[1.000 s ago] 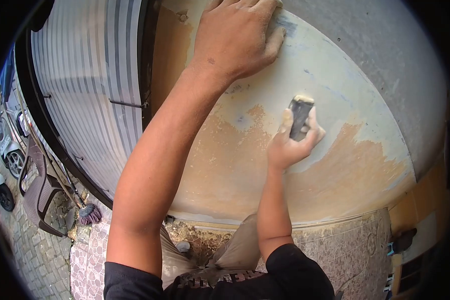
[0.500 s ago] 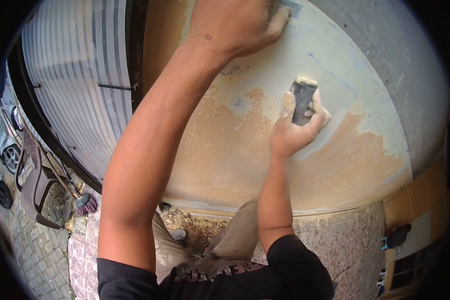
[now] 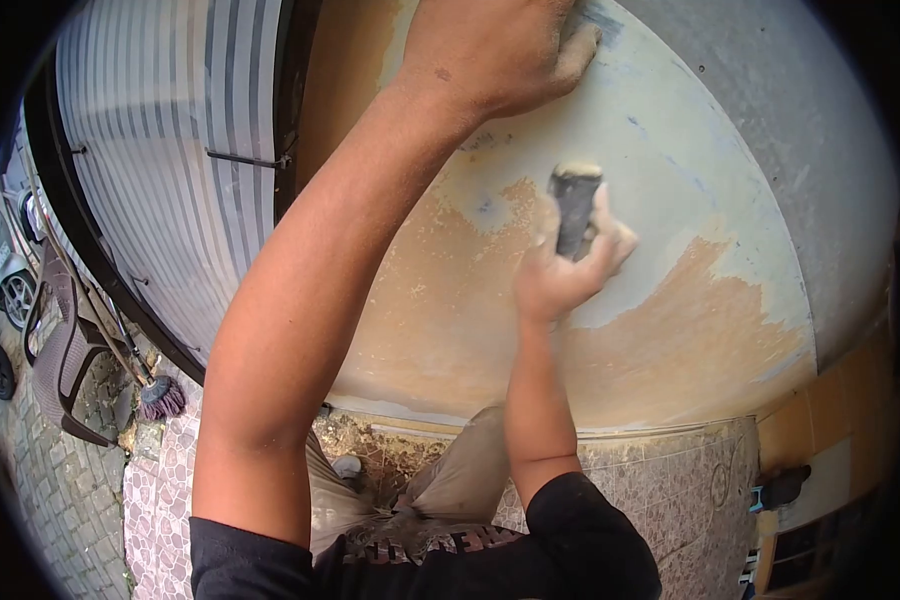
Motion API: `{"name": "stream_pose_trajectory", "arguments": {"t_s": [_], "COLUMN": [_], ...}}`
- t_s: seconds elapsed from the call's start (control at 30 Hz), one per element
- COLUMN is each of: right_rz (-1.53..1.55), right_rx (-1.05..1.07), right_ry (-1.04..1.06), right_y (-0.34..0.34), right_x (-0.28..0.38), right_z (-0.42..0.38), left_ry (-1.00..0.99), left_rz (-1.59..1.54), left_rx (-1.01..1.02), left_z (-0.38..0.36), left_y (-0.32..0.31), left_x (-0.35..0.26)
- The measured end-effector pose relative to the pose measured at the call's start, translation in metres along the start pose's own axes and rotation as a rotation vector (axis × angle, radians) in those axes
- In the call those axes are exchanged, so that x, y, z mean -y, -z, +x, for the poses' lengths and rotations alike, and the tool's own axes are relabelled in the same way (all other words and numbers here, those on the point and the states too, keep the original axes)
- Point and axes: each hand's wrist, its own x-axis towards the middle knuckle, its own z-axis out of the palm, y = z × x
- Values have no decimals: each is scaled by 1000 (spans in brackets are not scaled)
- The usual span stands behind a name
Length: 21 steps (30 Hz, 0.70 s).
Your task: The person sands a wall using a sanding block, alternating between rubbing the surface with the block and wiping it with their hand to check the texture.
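A wall (image 3: 510, 340) with patches of orange and pale coating fills the middle of the view. My right hand (image 3: 570, 262), dusty and slightly blurred, is wrapped round a dark sanding block (image 3: 576, 208) with a pale top edge, held against the wall. Near the top edge, my left hand (image 3: 515, 50) reaches up to the wall; its thumb shows by a grey-blue patch. The other fingers of that hand are hidden behind its back or cut off by the frame, so I cannot see whether it holds anything.
At the left is a striped translucent panel (image 3: 170, 130) in a dark frame. Below it are a brown woven chair (image 3: 65, 355), a mop (image 3: 160, 397) and a parked motorbike (image 3: 15, 290). Patterned tiles (image 3: 660, 490) cover the ground beneath the wall.
My right hand has moved left across the wall with the block. My left hand shows slightly farther right, and the whole view has shifted a little.
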Motion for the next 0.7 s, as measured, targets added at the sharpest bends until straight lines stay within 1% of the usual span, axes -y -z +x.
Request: {"name": "stream_pose_trajectory", "arguments": {"t_s": [0.03,0.07,0.13,0.17,0.23,0.3,0.33,0.4,0.47,0.53,0.57,0.63,0.67,0.7], "right_rz": [81,89,-76,-139,-104,-152,-140,-62,-44,123,116,-141,-64,-60], "right_rx": [-10,-8,-79,-43,138,298,301,317,64,-77,-76,-101,-55,-60], "right_ry": [-105,-101,44,118,221,407,418,297,93,-104,-103,161,271,280], "right_y": [-4,-9,-17,-15,-2,17,15,20,3,-10,-12,-20,-21,-24], "right_x": [13,13,12,11,4,-6,-6,-4,0,13,11,8,4,4], "right_z": [28,29,26,3,-67,-117,-110,-79,-11,47,47,38,14,17], "left_ry": [-13,-26,-22,-25,-30,-9,-3,-41,-33,-48,-52,-44,-39,-42], "left_rz": [-7,-10,-18,-31,-26,-29,-16,-43,-63,-49,-45,-59,-65,-62], "left_rx": [2,-1,-2,-5,-16,9,1,-72,-40,-75,-87,-76,-68,-78], "left_z": [0,2,1,2,1,2,2,0,-1,-1,-2,-2,-2,0], "left_y": [0,0,0,0,-1,-2,-2,-7,-6,-7,-8,-9,-9,-8], "left_x": [1,3,2,3,4,4,5,7,8,8,8,8,9,11]}}
